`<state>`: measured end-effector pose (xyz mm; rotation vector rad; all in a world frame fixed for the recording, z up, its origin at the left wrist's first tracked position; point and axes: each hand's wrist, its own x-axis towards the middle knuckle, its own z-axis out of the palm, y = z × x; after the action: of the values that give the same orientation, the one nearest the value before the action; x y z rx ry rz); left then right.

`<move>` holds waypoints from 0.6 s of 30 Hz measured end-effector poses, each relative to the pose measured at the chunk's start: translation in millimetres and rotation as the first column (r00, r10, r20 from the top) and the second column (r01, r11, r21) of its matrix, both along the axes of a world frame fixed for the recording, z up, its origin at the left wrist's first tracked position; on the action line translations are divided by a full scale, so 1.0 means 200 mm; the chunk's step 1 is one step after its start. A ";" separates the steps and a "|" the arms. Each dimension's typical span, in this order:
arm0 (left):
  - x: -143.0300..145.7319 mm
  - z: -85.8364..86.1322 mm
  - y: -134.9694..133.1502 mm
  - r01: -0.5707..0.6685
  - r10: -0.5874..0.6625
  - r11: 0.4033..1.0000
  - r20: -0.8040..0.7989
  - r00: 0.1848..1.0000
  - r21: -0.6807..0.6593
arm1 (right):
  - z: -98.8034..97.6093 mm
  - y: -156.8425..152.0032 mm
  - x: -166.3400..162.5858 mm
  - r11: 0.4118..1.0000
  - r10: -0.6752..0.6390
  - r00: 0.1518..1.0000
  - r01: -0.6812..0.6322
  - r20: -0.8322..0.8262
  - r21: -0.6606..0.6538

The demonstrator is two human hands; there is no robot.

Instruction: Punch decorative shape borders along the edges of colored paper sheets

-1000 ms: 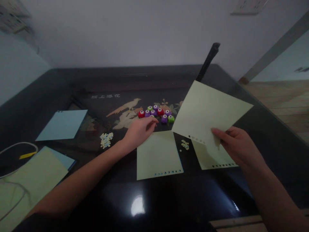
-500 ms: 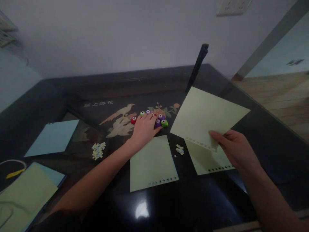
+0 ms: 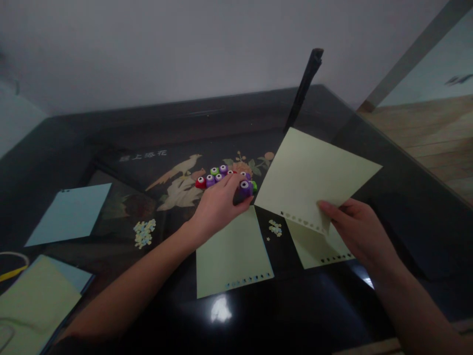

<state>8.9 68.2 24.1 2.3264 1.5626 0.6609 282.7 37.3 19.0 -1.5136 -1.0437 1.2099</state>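
Change vs half a second ago: left hand [image 3: 216,207] was flat over the punch cluster [image 3: 216,175]; now it is pulled back toward 6 o'clock, grip closed on one purple punch [image 3: 244,187] between thumb and fingertips. Right hand [image 3: 360,231] unchanged, grip pinching the pale green sheet [image 3: 314,175] at its near edge, sheet raised and tilted.

Purple punch: small, rounded, white disc with a dark centre on top. It sits at the left fingertips, just at 3 o'clock of the cluster, beside a green punch [image 3: 254,186]. Rest of the cluster is red, purple and green, same type, packed touching.

Pale green sheet: row of small punched shapes along the near edge. A second green sheet [image 3: 314,249] lies flat under it, a third green sheet [image 3: 232,251] at 9 o'clock of that; both have punched near edges.

Surface [image 3: 258,315]: glossy black, with a bird inlay [image 3: 181,170] and a lamp glare at 6 o'clock. Confetti piles [image 3: 144,232] lie loose on it. Blue sheet [image 3: 70,214] at 9 o'clock, paper stack [image 3: 33,305] at 8 o'clock. Black pole [image 3: 305,86] leans at 1 o'clock. Plain pale wall [image 3: 185,49] behind, wooden floor [image 3: 436,133] at 3 o'clock.
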 end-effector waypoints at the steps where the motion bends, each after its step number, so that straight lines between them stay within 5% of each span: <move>1: 0.01 0.01 -0.02 0.027 -0.024 0.999 0.105 0.994 -0.030 | 0.00 0.00 0.00 1.000 -0.001 0.999 0.001 -0.043 0.010; 3: 0.04 0.02 -0.06 0.087 -0.039 0.988 0.342 0.939 -0.126 | 0.00 0.00 -0.01 0.999 -0.010 0.994 0.015 -0.109 0.043; 6: 0.10 -0.01 -0.11 0.253 0.100 0.886 0.692 0.715 -0.389 | 0.00 0.00 -0.02 0.997 -0.030 0.988 0.041 -0.154 0.067; 10: 0.16 -0.05 -0.15 0.437 0.367 0.703 0.812 0.455 -0.562 | -0.02 0.00 -0.02 0.996 -0.030 0.987 0.042 -0.155 0.077; 18: 0.18 -0.05 -0.17 0.431 0.434 0.656 0.777 0.456 -0.619 | -0.04 0.00 -0.01 0.996 -0.046 0.988 0.055 -0.146 0.064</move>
<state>44.1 34.8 14.0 0.9402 0.9499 0.8088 280.5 36.7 10.0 -1.3708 -0.9356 1.2178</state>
